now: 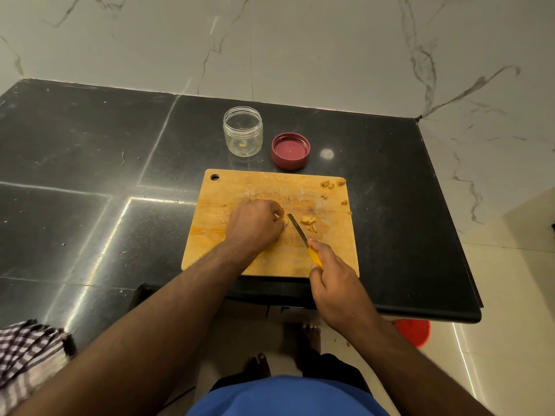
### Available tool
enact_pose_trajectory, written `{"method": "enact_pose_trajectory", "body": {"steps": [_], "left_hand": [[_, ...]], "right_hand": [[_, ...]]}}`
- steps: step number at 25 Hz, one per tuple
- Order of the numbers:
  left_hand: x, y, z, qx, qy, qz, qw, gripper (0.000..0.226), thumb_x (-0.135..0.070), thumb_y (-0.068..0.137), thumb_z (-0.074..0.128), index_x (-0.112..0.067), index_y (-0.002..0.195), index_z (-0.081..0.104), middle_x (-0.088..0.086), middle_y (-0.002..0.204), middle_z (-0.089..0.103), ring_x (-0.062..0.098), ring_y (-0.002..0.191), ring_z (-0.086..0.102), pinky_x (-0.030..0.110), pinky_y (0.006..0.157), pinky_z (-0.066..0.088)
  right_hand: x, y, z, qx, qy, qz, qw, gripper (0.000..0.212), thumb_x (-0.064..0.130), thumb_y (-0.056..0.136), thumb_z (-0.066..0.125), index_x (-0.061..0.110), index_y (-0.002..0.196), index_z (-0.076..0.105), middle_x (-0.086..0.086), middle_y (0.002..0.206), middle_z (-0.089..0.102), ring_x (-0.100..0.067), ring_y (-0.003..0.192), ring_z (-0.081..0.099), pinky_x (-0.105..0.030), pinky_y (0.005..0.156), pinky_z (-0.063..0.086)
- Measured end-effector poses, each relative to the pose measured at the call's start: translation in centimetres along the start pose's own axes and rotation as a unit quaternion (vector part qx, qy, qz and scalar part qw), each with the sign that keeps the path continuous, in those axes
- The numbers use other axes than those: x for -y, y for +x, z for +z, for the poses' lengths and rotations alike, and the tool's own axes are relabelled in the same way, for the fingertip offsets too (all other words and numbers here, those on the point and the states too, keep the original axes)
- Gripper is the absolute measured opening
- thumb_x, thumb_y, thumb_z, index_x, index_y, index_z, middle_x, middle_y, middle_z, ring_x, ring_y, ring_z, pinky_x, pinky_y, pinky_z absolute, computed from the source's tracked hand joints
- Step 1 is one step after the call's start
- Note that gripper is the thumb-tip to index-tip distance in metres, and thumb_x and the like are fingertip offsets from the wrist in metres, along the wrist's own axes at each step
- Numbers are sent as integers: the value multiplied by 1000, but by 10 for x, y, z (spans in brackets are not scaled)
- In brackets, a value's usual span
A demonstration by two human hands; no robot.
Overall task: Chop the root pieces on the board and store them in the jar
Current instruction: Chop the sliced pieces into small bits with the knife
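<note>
On the wooden board (pixel 270 223), your left hand (pixel 255 223) pinched what looked like a root piece (pixel 277 218); your right hand (pixel 333 276) gripped the knife (pixel 301 235). Fingertips beside the blade risked a nick. The jar (pixel 243 132) stood open beyond.

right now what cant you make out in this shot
Head view only:
- Root piece under the left hand: curled fingers hide nearly all of it.
- Knife handle: mostly inside the right hand.
- Bits in the jar: too small to identify.
- Red tub: cut off by the counter edge.
</note>
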State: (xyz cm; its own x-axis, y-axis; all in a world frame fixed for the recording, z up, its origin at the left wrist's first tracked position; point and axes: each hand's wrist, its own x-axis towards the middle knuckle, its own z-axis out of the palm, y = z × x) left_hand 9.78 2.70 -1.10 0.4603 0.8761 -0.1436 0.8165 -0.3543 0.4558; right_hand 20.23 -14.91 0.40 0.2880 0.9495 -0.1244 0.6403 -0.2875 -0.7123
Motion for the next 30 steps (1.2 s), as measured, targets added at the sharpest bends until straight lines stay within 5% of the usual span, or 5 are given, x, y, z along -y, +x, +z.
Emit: {"method": "enact_pose_trajectory", "body": {"steps": [30], "left_hand": [[0, -1, 2, -1, -47, -22, 999, 15, -32, 89, 73, -26, 101, 76, -8, 94, 72, 13, 94, 63, 39, 84, 58]], "right_hand": [[11, 5, 4, -5, -32, -6, 999, 48, 16, 102, 38, 22, 149, 33, 0, 140, 50, -12, 120, 51, -28, 99, 45]]}}
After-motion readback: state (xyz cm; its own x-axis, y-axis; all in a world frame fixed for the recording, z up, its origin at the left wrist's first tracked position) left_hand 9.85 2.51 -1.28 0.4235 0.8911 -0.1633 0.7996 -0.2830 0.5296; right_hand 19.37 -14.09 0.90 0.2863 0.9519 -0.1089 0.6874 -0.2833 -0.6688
